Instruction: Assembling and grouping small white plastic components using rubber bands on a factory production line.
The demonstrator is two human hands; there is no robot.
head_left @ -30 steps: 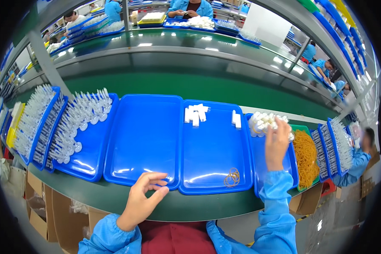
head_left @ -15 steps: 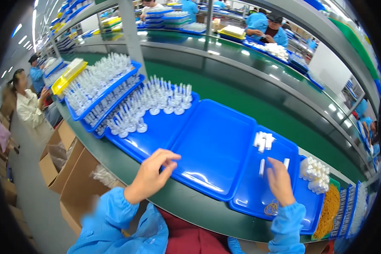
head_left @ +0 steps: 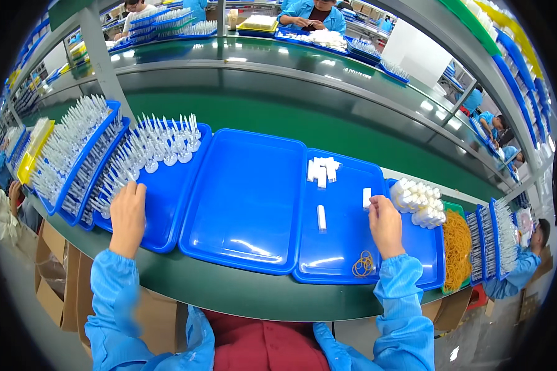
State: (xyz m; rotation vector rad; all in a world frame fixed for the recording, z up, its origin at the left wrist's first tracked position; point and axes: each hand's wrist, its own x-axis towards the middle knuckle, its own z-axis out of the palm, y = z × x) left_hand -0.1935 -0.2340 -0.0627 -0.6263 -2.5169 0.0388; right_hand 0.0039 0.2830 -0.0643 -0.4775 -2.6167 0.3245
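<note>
The person's right hand (head_left: 385,224) sits on the right blue tray (head_left: 346,250), fingers curled together with the tips touching a small white tube (head_left: 367,198) at about 11 o'clock from the hand. It looks like a light pinch on that tube, though the knuckles hide the exact grip. Another single white tube (head_left: 321,217) lies flat on the same tray off at 9 o'clock from the hand, apart from it, and a small cluster of white tubes (head_left: 322,169) sits further up the tray around 10 o'clock. Down at 7 o'clock, near the tray's front edge, there's a loose rubber band (head_left: 364,266).

The left hand (head_left: 127,216) rests palm down on the left blue tray (head_left: 167,204), fingers loosely together and pointing to 12 o'clock, the tips right at the nearest of the clear plastic pieces (head_left: 148,154) standing in rows. It isn't gripping anything that can be seen.

Between the two hands is a middle blue tray (head_left: 244,204), bare. At 2 o'clock from the right hand there's a pile of white tubes (head_left: 418,203), and past that a green bin of orange rubber bands (head_left: 457,247). Everything sits on a dark green bench (head_left: 229,290).
</note>
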